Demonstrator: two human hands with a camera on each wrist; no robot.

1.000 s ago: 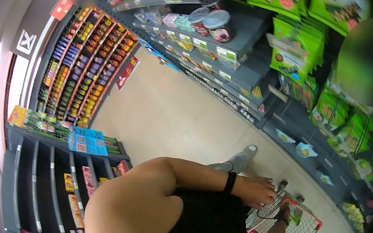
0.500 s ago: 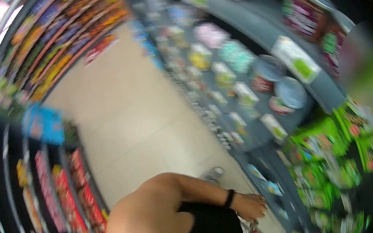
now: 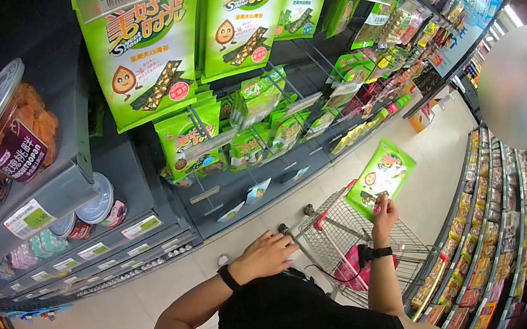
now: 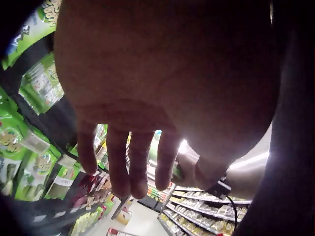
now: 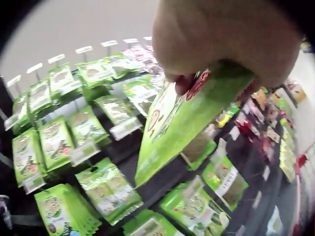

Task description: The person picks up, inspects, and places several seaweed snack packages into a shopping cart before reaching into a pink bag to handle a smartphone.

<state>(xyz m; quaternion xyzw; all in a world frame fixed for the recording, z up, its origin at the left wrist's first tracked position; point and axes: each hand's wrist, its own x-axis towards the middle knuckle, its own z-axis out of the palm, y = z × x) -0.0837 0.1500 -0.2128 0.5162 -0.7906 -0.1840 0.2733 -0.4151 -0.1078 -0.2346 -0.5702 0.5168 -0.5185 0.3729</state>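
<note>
My right hand (image 3: 385, 217) pinches the lower corner of a green seaweed snack packet (image 3: 380, 171), holding it up above the shopping cart (image 3: 335, 232) in the head view. The right wrist view shows the same packet tilted, its printed face partly covered by the curled fingers. My left hand (image 3: 266, 256) hovers in front of my body near the cart's side, fingers relaxed and nothing in them. From below, the left wrist view shows that palm and its spread fingertips (image 4: 120, 189). A pink item (image 3: 353, 271) lies in the cart.
Matching green packets (image 3: 143, 63) hang on hooks along the shelf at left and ahead. Tubs of dried fruit (image 3: 18, 137) stand on the nearer shelf at left. Another stocked shelf (image 3: 478, 242) lines the right, with tiled floor (image 3: 439, 139) running between.
The head view has swung from the far aisle and left shelves toward the hanging green packets. My right hand, out of sight half a second ago, now shows with a raised packet.
</note>
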